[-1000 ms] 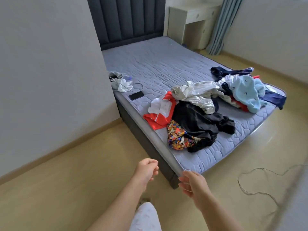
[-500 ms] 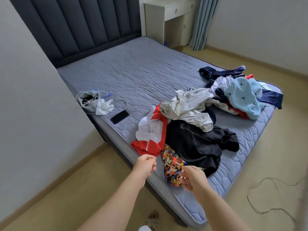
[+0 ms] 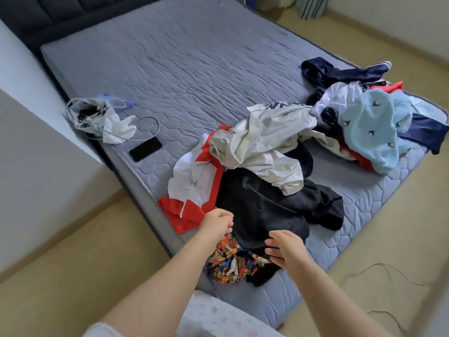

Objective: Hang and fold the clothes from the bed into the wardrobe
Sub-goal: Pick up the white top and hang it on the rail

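Observation:
Clothes lie heaped on the near corner of the grey mattress [image 3: 184,69]. A black garment [image 3: 267,205] lies in the middle, with a colourful patterned garment [image 3: 226,263] at the bed edge below it. A red and white top [image 3: 192,186] lies left, a beige jacket [image 3: 262,139] above. Further right are a light blue garment [image 3: 371,127] and a navy one [image 3: 340,74]. My left hand [image 3: 217,223] hovers with curled fingers over the edge of the black garment, holding nothing I can see. My right hand [image 3: 284,249] is above the black garment with fingers spread.
A black phone [image 3: 145,149], a cable [image 3: 148,127] and a grey drawstring bag [image 3: 92,113] lie on the mattress's left side. A thin cord [image 3: 379,271] trails on the beige floor at right. A grey wall corner [image 3: 48,166] stands left of the bed.
I have stepped closer to the bed and the view has tilted down. Both hands have moved forward over the clothes pile; the right hand's fingers have spread out.

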`<state>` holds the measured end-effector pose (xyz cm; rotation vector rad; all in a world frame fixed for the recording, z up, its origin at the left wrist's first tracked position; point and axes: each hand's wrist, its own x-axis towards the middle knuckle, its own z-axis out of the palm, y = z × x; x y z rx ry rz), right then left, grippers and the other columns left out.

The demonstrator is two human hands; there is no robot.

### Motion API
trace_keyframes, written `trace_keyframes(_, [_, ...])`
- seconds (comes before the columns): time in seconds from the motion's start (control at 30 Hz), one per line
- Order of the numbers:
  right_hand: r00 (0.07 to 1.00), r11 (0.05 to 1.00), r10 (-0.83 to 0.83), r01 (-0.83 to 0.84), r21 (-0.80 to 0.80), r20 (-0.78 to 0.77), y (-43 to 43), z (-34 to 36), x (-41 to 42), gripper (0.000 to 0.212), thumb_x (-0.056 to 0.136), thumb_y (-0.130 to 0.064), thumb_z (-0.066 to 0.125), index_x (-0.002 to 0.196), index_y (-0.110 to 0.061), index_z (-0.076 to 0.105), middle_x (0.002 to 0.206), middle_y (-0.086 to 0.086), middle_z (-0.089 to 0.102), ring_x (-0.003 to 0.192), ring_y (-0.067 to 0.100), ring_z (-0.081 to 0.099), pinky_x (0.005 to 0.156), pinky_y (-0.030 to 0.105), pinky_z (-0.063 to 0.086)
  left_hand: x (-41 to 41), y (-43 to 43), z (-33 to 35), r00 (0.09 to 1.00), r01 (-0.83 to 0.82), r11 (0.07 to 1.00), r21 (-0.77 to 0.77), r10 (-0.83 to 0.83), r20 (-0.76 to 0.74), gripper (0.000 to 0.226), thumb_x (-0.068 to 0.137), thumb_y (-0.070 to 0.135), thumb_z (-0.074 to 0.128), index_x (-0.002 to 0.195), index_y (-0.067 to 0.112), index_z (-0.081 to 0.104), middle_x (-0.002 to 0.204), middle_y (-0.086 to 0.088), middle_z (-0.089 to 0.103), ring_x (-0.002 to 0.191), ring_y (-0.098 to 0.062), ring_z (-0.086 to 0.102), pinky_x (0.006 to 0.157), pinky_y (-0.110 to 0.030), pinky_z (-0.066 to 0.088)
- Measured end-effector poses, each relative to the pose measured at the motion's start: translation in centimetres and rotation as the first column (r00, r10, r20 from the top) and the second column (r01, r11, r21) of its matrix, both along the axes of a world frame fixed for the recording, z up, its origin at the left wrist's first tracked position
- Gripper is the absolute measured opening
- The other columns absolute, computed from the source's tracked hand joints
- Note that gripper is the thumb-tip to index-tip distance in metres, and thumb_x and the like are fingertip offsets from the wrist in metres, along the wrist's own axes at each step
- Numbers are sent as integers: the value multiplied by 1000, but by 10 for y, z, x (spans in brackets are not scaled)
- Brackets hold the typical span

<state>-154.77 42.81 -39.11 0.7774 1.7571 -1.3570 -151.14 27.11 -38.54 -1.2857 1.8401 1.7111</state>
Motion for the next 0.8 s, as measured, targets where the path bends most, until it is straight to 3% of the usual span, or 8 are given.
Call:
trace_keyframes(0.13, [996,996,86,-86,3,37,25,-30,-72,13,92,-9,49,81,-13,55,71,5,56,57,17,50,55,24,41,-49,37,-38,987,-113,993,-15,114,116,12,95,17,47,92,18,59,78,3,59,65,-9,54,55,-18,40])
trace_keyframes(0.37, [978,979,201,-202,20,47,42,-84,-159,12,90,-7,48,84,-13,56,74,3,56,60,16,50,56,24,41,-114,82,-91,960,-181,984,10,174,222,15,94,18,45,89,21,59,85,3,61,73,-10,58,59,-19,43])
trace_keyframes(0.47, [931,929,363,-357,101,-44,44,-104,-185,19,89,-11,47,103,-6,59,82,6,56,72,21,51,64,29,41,-140,83,-103,958,-202,979,-9,199,205,17,94,18,44,87,23,59,91,1,62,79,-12,59,64,-20,46])
trace_keyframes(0.53, [822,814,554,-503,292,-130,42,-122,-203,37,88,-16,48,125,-13,52,112,11,54,97,28,51,76,33,40,-153,82,-112,956,-231,973,2,227,188,15,94,19,45,91,22,59,93,1,63,82,-12,60,66,-20,46])
trace_keyframes(0.6, [644,643,740,-591,486,-196,35,-133,-219,56,86,-22,53,139,-31,36,146,6,29,123,33,35,90,38,35,-160,81,-117,951,-264,964,33,255,173,14,94,20,46,91,24,59,94,1,63,83,-11,61,68,-21,47])
trace_keyframes(0.7, [379,420,903,-683,597,-203,18,-145,-239,75,82,-32,60,143,-43,18,156,0,3,134,34,20,104,47,30,-162,78,-127,939,-317,946,62,304,162,13,94,21,48,89,26,59,93,2,63,83,-9,62,71,-22,48])
trace_keyframes(0.8, [196,205,977,-753,626,-85,15,-163,-250,68,83,-24,60,139,-45,26,156,-4,-1,138,33,12,104,50,27,-156,77,-137,916,-381,922,71,366,163,12,94,20,48,94,24,59,94,2,63,84,-10,62,72,-23,48])
